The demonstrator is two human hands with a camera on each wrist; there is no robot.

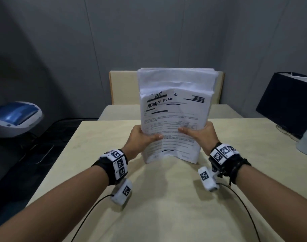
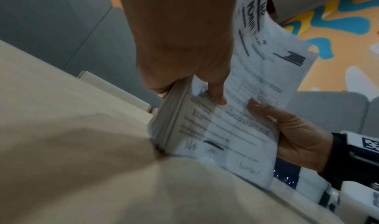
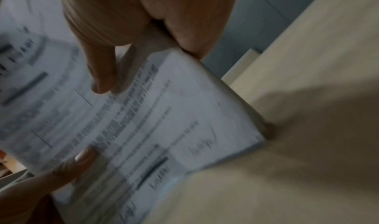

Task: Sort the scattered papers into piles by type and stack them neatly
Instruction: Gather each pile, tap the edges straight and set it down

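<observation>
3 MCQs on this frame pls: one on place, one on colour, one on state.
1. Where is the bottom edge of the paper stack?
A) on the table
B) on the printer
C) on a chair

2. What colour is the lid of the printer at the left?
A) red
B) blue
C) green

3. How is the stack held?
A) left hand alone
B) lying flat, untouched
C) upright, gripped by both the left hand and the right hand

Answers: 1 A, the lower edge meets the beige tabletop. 2 B, the lid is blue on a grey body. 3 C, a thumb lies on the front sheet from each side.
</observation>
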